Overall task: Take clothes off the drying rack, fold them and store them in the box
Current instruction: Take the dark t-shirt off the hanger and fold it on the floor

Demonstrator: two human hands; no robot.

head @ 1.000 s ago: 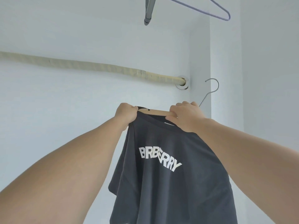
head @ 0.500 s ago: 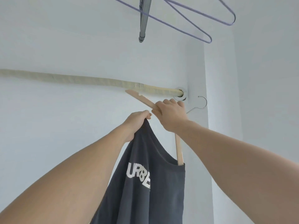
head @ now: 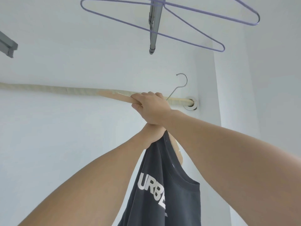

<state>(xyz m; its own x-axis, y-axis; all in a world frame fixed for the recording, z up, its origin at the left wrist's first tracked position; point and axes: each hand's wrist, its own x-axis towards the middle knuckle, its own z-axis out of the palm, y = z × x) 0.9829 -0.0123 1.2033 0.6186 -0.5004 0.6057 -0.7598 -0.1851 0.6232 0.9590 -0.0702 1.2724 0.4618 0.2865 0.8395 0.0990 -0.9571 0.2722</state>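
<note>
A dark grey T-shirt (head: 164,190) with white lettering hangs from my left hand (head: 152,133), which grips its shoulder fabric just under my right wrist. My right hand (head: 151,106) grips a wooden hanger (head: 114,95) near its middle. One hanger arm points left above the shirt, the other arm (head: 177,152) still reaches down inside the neckline. The hanger's metal hook (head: 182,82) sticks up to the right. The grey drying rack bar (head: 154,25) is overhead.
Two purple wire hangers (head: 195,25) hang on the rack bar above. A beige wrapped pipe (head: 48,88) runs along the white wall into a wall fitting (head: 191,104). Another grey rack end (head: 8,46) shows at the left edge. No box is in view.
My right hand has lifted the wooden hanger higher and swung it flatter, drawing it further out of the neckline. My left hand keeps its grip on the shirt, now directly beneath the right wrist.
</note>
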